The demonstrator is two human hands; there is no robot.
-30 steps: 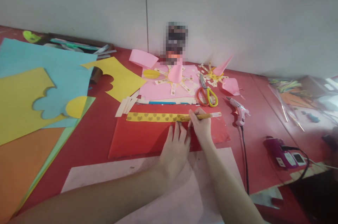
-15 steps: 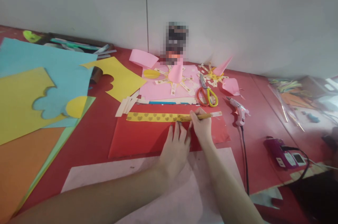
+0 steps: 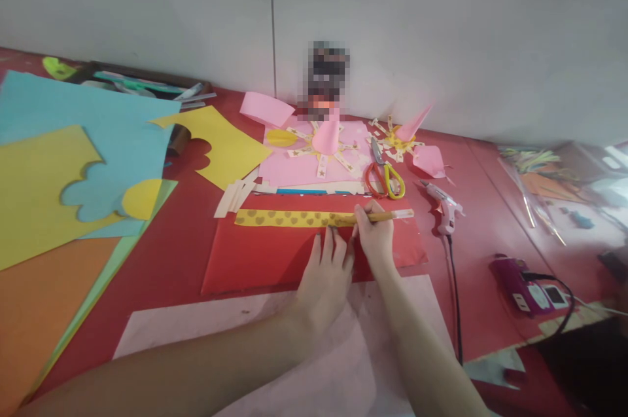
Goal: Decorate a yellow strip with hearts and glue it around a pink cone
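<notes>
A yellow paper strip [image 3: 279,218] with a row of brownish hearts lies across a red board [image 3: 260,260]. My left hand [image 3: 326,270] rests flat with fingers stretched out, its fingertips on the strip's lower edge. Gripped in my right hand [image 3: 375,234] is a yellow-brown pen [image 3: 385,215], its tip down on the strip just beyond my left fingertips. The strip's right end is hidden behind my right hand. Scissors [image 3: 385,171] with one red and one yellow handle lie just above the board.
Pink paper cones [image 3: 328,132] on star-printed strips stand at the back. A glue gun [image 3: 444,207] with a black cord lies to the right, near a purple power socket [image 3: 523,286]. Coloured sheets [image 3: 44,201] overlap on the left. Pale strips [image 3: 234,198] sit by the board's corner.
My right hand and the pen have shifted very slightly to the right along the strip. My left hand stays in place.
</notes>
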